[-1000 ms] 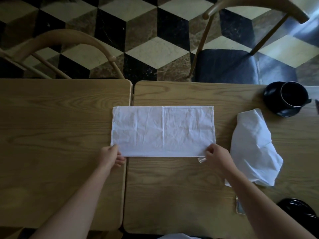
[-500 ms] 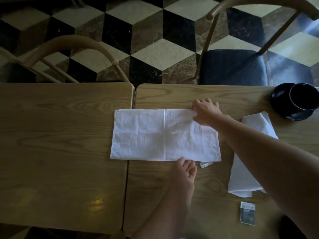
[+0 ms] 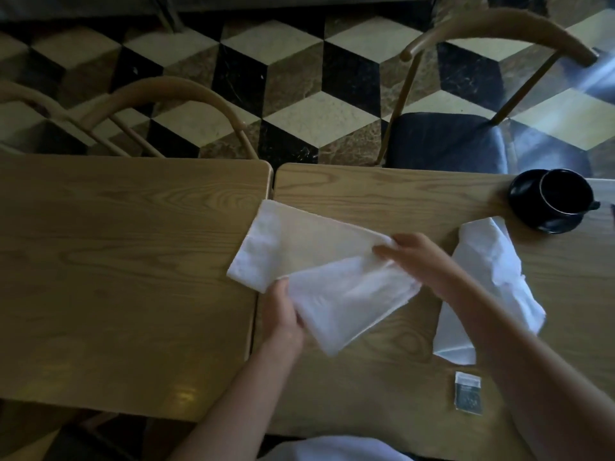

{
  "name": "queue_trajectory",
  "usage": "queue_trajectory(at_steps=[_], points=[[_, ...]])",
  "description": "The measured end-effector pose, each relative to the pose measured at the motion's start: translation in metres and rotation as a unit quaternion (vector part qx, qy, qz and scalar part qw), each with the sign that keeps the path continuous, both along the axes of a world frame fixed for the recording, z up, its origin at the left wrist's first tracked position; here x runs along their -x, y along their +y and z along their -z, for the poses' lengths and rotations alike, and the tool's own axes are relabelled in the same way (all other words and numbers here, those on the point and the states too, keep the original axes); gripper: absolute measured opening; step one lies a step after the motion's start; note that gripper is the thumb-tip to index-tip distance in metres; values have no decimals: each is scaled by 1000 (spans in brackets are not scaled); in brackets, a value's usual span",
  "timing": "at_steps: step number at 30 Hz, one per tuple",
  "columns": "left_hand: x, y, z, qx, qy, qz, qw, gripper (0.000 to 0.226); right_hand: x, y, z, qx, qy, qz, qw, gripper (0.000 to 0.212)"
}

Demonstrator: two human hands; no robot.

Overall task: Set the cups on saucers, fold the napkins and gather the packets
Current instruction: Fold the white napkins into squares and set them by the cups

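Observation:
A white napkin (image 3: 299,247) lies across the gap between two wooden tables, its right half lifted and swung over toward the left. My right hand (image 3: 419,257) pinches the raised far edge. My left hand (image 3: 283,311) grips the near edge of the turned flap. A second white napkin (image 3: 486,281) lies crumpled to the right, partly under my right forearm. A black cup (image 3: 565,196) stands on a black saucer (image 3: 522,194) at the far right. A small dark packet (image 3: 467,390) lies near the front edge.
Left table (image 3: 116,277) and right table (image 3: 382,377) meet at a narrow gap. A wooden chair back (image 3: 159,91) stands behind the left table, and a chair with a dark seat (image 3: 449,138) behind the right one. White cloth (image 3: 332,450) shows at the bottom edge.
The napkin lay flat as a long rectangle; now both hands have lifted its right half and are turning it over toward the left. The camera has moved closer.

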State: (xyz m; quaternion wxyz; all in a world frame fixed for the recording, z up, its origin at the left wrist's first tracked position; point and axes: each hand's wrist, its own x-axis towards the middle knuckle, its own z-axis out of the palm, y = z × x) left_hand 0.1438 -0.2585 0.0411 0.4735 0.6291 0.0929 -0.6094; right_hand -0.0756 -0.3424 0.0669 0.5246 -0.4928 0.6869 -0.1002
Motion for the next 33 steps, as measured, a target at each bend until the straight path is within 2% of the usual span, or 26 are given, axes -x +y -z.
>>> queue_trajectory(at_steps=[2,4,7,8,11,14,17,20,25,27,31,33], points=[[-20,21,-9,10,1,46,999,37,-6,56,0,-9,-39,69,997,26],[-35,52,-16,19,59,104,993,45,-15,112,5,-50,-81,146,985,29],[-46,105,-28,-53,184,237,952,45,-35,183,8,-161,-204,268,928,27],[-50,119,-32,-79,201,272,938,42,-43,201,7,-181,-224,294,911,27],[-64,127,-37,-96,172,304,932,47,-60,218,2,-185,-227,318,902,26],[-71,85,-55,-52,95,291,950,52,-61,186,-18,-123,-216,316,916,20],[-70,19,-91,16,45,279,959,20,-59,121,-50,-36,-189,293,936,13],[-69,-42,-138,84,-11,276,957,15,-66,57,-93,37,-174,289,941,13],[-68,-98,-215,202,-40,274,939,23,-77,-2,-171,157,-213,308,914,11],[-72,-103,-235,239,-43,265,933,18,-80,-4,-196,190,-239,308,901,13],[-85,-91,-237,294,-51,231,926,12,-83,15,-213,232,-270,288,889,31],[-91,-75,-219,288,-45,228,929,11,-82,30,-199,234,-280,295,883,27]])
